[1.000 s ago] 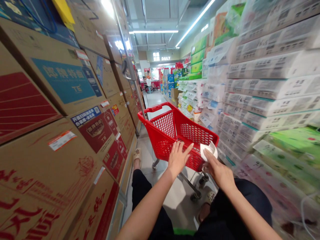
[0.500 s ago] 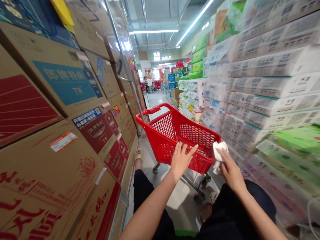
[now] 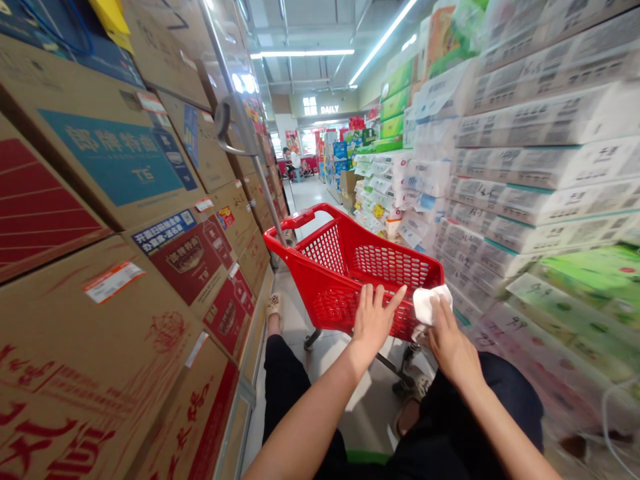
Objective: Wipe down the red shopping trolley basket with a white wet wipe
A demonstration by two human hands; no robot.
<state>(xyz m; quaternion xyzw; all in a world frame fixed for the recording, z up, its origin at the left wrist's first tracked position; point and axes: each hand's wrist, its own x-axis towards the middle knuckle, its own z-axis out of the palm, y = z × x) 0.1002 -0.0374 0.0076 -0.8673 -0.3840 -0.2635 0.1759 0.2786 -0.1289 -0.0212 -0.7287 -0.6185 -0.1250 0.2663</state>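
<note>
A red plastic shopping cart with perforated basket walls stands on the floor in front of me, between my legs. My left hand lies over the cart's near side with its fingers spread, holding nothing. In my right hand is a crumpled white cloth, pinched in the fingers and pressed against the near right corner of the basket. That corner is partly hidden by the cloth and hand. No goods show inside the basket.
Stacked cardboard cartons wall the left side, with a metal pole beside them. Piled tissue packs rise on the right, above green packs. Seated people are far down the aisle.
My right hand has moved left with the cloth, from the basket's outer end onto its near corner. My left hand has shifted slightly right along the near side.
</note>
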